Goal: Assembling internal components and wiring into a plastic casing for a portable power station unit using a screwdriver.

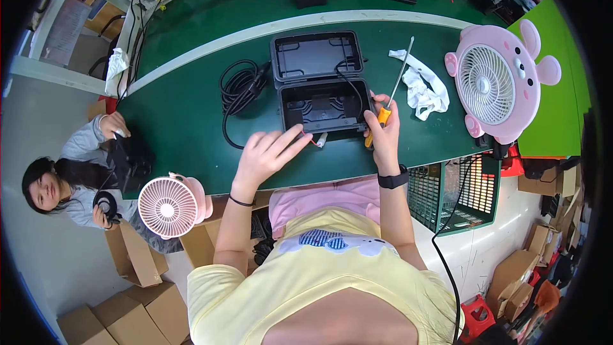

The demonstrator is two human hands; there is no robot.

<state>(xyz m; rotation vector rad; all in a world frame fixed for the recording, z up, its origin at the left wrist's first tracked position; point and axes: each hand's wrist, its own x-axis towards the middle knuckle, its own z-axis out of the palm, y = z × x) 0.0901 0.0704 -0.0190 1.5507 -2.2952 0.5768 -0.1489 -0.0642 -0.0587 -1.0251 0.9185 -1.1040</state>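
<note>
A black plastic box (pixel 322 129) lies on the green table with its hinged lid (pixel 317 55) swung back, away from me. A black cable runs inside it, and a coil of black cable (pixel 239 96) lies at its left. My right hand (pixel 384 134) grips a screwdriver (pixel 384 115) by its yellow handle, the shaft pointing up and away, beside the box's right front corner. My left hand (pixel 271 155) has its fingers stretched out at the box's front edge. Close to those fingertips is a small white connector (pixel 322 140) with red wire; whether they touch it I cannot tell.
Crumpled white cloth or tissue (pixel 424 89) lies right of the box. A pink animal-shaped fan (pixel 491 80) stands at the right, a smaller pink fan (pixel 169 207) at the left edge. Another person (pixel 83 172) holds black items at the left. A green crate (pixel 453 195) stands below the table.
</note>
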